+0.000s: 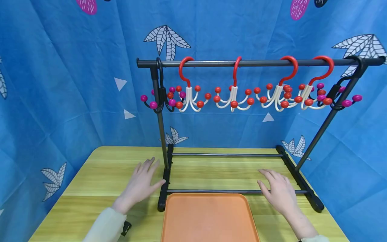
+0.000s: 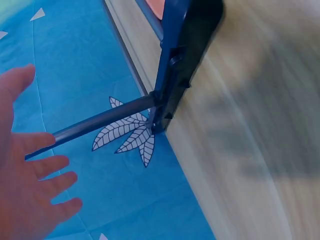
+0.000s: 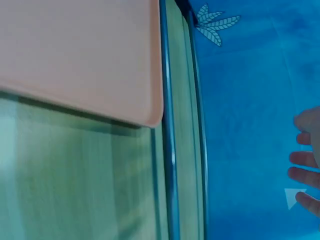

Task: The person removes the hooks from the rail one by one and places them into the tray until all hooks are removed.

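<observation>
My left hand (image 1: 139, 184) hovers over the table left of the black rack's left foot (image 1: 165, 181), fingers spread and holding nothing. In the left wrist view the same hand (image 2: 30, 180) shows its fingers apart, overlapping the rack's upright (image 2: 105, 117). My right hand (image 1: 278, 191) is over the table inside the rack's right foot (image 1: 299, 181), fingers extended, nothing in it; its fingers (image 3: 302, 159) show at the right edge of the right wrist view. Between the hands lies an orange tray (image 1: 208, 218). From the rack's top bar (image 1: 211, 64) hang several white hangers (image 1: 188, 97) with red hooks and red balls.
Black hangers with magenta balls hang at the bar's two ends, one left (image 1: 162, 95) and one right (image 1: 335, 92). Two low crossbars (image 1: 223, 155) join the rack's feet. A blue patterned cloth (image 1: 90, 84) stands behind the wooden table (image 1: 118, 161).
</observation>
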{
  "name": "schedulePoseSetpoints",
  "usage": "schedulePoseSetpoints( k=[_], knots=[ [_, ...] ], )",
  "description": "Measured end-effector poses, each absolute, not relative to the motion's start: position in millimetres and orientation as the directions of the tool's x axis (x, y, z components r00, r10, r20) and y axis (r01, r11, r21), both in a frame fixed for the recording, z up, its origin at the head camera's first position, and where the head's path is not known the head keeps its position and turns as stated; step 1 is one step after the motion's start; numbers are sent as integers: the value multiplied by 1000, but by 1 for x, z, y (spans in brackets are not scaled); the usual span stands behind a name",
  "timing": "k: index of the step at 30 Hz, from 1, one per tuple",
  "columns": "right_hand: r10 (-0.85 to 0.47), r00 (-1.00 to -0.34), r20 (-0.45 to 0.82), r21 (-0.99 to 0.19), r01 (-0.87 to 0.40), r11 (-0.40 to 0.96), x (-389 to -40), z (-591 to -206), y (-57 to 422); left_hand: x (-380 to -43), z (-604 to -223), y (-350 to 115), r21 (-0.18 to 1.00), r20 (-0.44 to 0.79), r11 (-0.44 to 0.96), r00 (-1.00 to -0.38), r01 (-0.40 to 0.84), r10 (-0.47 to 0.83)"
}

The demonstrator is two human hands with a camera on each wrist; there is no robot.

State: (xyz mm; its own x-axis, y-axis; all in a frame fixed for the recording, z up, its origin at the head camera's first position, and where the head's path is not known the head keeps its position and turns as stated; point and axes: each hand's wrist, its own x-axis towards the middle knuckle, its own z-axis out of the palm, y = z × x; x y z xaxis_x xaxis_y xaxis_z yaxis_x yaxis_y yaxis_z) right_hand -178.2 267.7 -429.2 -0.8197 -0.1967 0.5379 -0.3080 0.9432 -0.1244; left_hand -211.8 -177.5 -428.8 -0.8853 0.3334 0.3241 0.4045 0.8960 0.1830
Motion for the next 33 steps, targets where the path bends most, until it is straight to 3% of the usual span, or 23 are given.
schedulePoseSetpoints(
  k=[20,26,33],
  knots=[
    [-157,-710,686,-64,-274,960,-195,-364,303,-250,-393,-159,440,394,847,-912,299,118],
    [-102,-724,682,-103,-234,967,-198,-337,312,-265,-381,-153,550,381,794,-924,261,39],
    [-8,-726,687,-175,-176,969,-202,-313,322,-282,-366,-145,694,443,649,-895,310,-47]
  ],
)
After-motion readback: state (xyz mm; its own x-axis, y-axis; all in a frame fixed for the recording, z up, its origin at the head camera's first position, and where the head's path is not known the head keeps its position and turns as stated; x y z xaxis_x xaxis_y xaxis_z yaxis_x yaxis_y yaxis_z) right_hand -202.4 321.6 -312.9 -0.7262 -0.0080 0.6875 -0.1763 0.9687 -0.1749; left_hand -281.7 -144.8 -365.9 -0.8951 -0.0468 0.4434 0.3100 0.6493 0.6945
